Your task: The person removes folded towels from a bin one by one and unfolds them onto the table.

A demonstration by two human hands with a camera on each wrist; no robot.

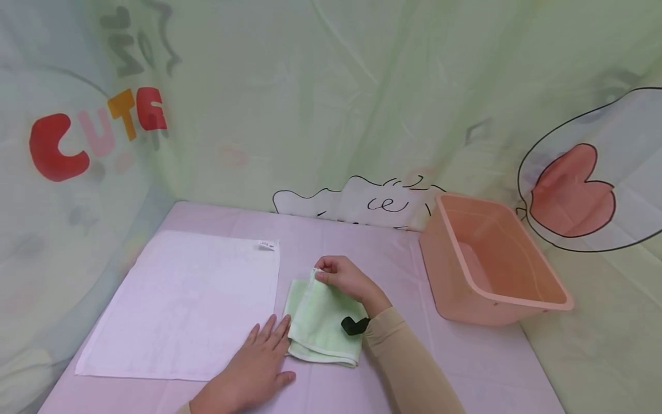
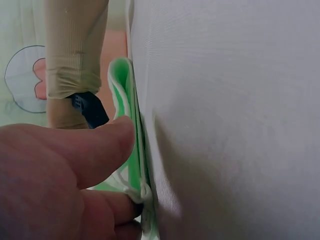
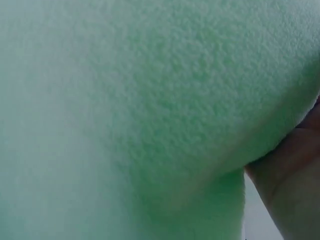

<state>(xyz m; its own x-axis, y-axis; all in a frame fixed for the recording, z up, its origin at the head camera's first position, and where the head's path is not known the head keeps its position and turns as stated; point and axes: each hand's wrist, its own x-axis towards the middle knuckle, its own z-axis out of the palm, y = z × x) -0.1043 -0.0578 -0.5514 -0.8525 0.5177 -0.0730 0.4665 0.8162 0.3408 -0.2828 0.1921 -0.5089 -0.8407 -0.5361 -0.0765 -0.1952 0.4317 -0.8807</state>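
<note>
A light green towel [image 1: 331, 322] with white edging lies folded in layers on the table. At its far side my right hand [image 1: 347, 278] pinches a raised corner between thumb and fingers. In the right wrist view the fuzzy green towel [image 3: 175, 100] fills most of the picture, and part of the hand shows at the right edge. My left hand [image 1: 261, 359] lies with straight, spread fingers, its fingertips right at the towel's left edge. The left wrist view shows the thumb [image 2: 107, 147] in front of the towel's stacked layers [image 2: 132, 145].
A white towel [image 1: 191, 305] is spread flat on the left, with a small tag [image 1: 266, 246] at its far right corner. At the right stands a pink plastic bin [image 1: 447, 276]. The table [image 1: 393, 270] has a pale pink cover, with printed curtains [image 1: 289, 115] hanging around it.
</note>
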